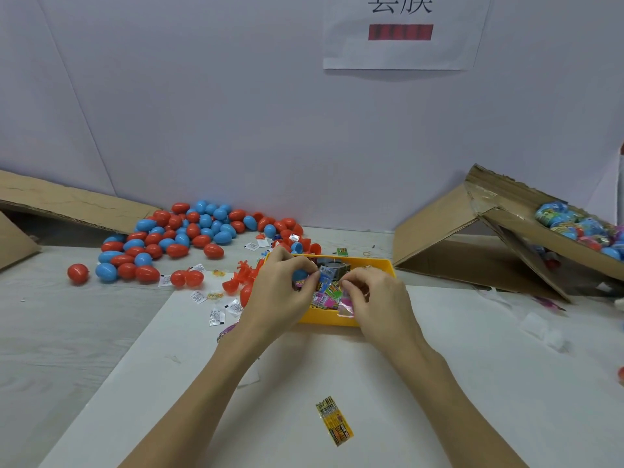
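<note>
Left hand (pixel 283 288): fingers curled, pinches blue packet (pixel 326 277) over yellow tray (pixel 378 265).
Right hand (pixel 374 298): curled, pinches pink packet (pixel 346 306) at tray's near edge.
Open room: white sheet (pixel 439 383), near.
Edges: egg pile (pixel 182 238) far left, cardboard box (pixel 439 231) right.

Two large black Chinese characters, tops cropped, on the white wall sheet (pixel 401 52) above a red bar (pixel 400 32)
</note>
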Demonstrator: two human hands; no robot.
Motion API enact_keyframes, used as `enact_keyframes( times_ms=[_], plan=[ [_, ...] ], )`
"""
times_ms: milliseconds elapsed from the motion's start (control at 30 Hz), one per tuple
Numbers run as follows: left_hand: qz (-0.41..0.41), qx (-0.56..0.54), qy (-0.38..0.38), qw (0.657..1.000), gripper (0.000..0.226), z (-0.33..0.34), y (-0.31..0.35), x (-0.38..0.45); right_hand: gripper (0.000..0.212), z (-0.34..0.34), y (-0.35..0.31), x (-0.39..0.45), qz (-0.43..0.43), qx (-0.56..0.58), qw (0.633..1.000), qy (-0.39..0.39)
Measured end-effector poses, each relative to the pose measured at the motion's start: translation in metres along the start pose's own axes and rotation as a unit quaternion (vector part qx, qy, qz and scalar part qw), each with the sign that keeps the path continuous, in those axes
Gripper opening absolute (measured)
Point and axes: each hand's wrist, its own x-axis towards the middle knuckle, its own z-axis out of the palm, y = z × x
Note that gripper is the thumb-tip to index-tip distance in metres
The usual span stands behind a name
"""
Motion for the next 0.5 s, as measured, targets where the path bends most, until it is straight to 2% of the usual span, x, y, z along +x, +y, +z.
enact_keyframes(
  times_ms=[67, 133, 233, 333, 400, 500],
  plan=[
    [-0.03, -0.04, 0.008, 0.999, 0.004, -0.002, 0.0, 0.002, 0.023, -0.002, 0.003, 0.001, 0.001, -0.076, 0.996, -0.053],
    [-0.062, -0.07, 0.001, 0.996, 0.005, -0.003, 0.001, 0.002, 0.027, -0.004, 0.003, 0.0, 0.008, -0.07, 0.996, -0.052],
    [-0.095, -0.108, -0.002, 0.99, 0.002, -0.003, 0.003, 0.004, 0.025, -0.004, -0.004, -0.003, 0.051, 0.088, 0.995, 0.022],
    [-0.089, -0.126, -0.011, 0.988, 0.009, -0.004, 0.005, 0.003, 0.014, -0.001, -0.015, -0.003, 0.135, 0.308, 0.942, 0.006],
    [-0.074, -0.128, -0.029, 0.989, 0.012, -0.003, 0.007, 0.001, 0.016, 0.002, -0.016, -0.003, 0.162, 0.344, 0.925, 0.009],
    [-0.083, -0.181, -0.095, 0.975, 0.022, -0.005, 0.007, 0.002, 0.016, 0.001, -0.012, -0.002, 0.197, 0.377, 0.904, 0.043]
  ],
)
